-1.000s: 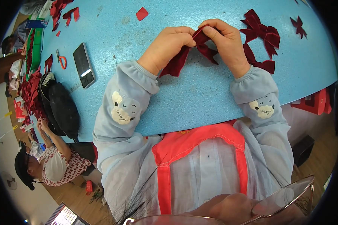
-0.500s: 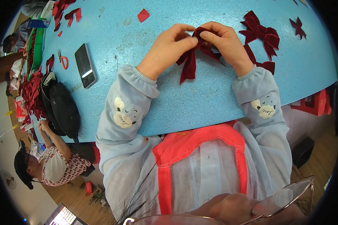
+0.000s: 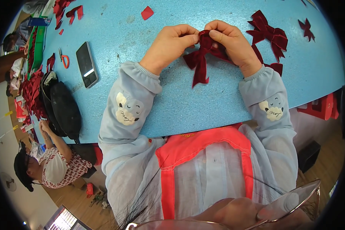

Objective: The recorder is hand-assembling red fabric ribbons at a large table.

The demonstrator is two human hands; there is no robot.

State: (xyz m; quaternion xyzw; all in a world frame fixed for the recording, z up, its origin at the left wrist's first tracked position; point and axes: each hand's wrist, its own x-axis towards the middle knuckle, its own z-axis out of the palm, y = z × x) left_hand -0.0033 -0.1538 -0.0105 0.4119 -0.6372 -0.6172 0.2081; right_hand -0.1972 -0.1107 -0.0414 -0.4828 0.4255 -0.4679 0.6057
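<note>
Both my hands pinch a dark red velvet bow point(image 3: 200, 63) just above the blue table. The fingers of my left hand point(image 3: 174, 43) close on its upper left edge, thumb and forefinger together. My right hand point(image 3: 234, 44) grips it from the right, with the thumb on top of the fold. One ribbon tail hangs down toward me, and another runs right, partly under my right hand. A larger velvet bow point(image 3: 268, 35) lies to the right of my right hand. Just below that bow is another piece of velvet ribbon point(image 3: 275, 68), partly hidden by my wrist.
On the blue table point(image 3: 172, 111) lie a small bow point(image 3: 306, 29), a red scrap point(image 3: 147, 13), a phone point(image 3: 87, 64), orange-handled scissors point(image 3: 65, 61) and a black bag point(image 3: 65, 111). Piled ribbon point(image 3: 32, 92) is at the left, where another person point(image 3: 53, 165) sits.
My fingers have shifted on the bow, with the left hand now pinching its upper edge. The bow has turned a little, and its hanging tail has swung slightly right.
</note>
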